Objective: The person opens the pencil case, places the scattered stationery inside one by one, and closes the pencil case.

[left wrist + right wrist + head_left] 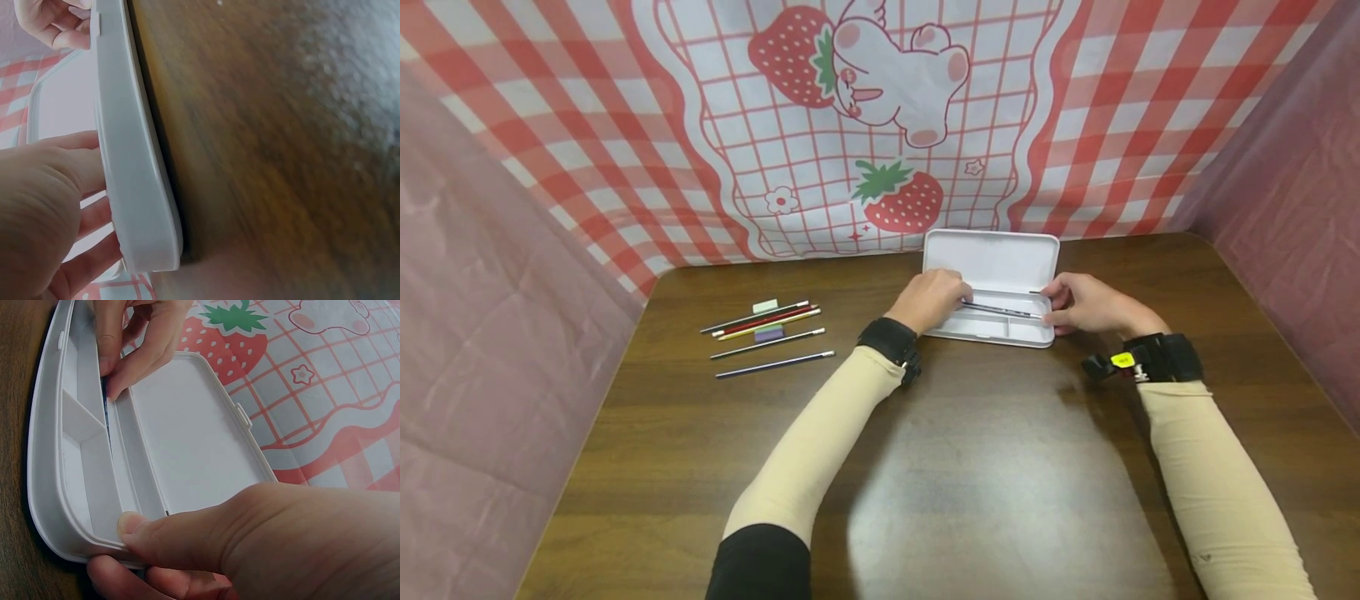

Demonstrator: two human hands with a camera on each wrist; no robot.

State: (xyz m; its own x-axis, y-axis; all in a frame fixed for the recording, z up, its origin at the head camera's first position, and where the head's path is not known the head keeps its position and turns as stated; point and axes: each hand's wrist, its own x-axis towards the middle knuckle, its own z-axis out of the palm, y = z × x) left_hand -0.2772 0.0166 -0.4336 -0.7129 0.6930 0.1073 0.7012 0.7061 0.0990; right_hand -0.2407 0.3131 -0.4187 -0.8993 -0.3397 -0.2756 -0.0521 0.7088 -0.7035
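A white pencil case (955,335) lies with its lid (992,260) raised at the back of the table. My left hand (931,300) reaches into its left part and pinches a dark pencil (1000,311), which lies lengthwise along the case. In the right wrist view, this pencil (107,419) shows as a thin dark strip beside the long divider. My right hand (1086,302) grips the right end of the case, thumb on the rim and fingers against the outside wall. In the left wrist view the front wall (128,137) hides my left fingertips.
Left on the table (985,483) lie several pencils, among them a red pencil (763,321) and a blue pencil (775,364). A pale eraser (765,306) and a purple eraser (768,334) are among them. A checked cloth (1112,125) hangs behind the case.
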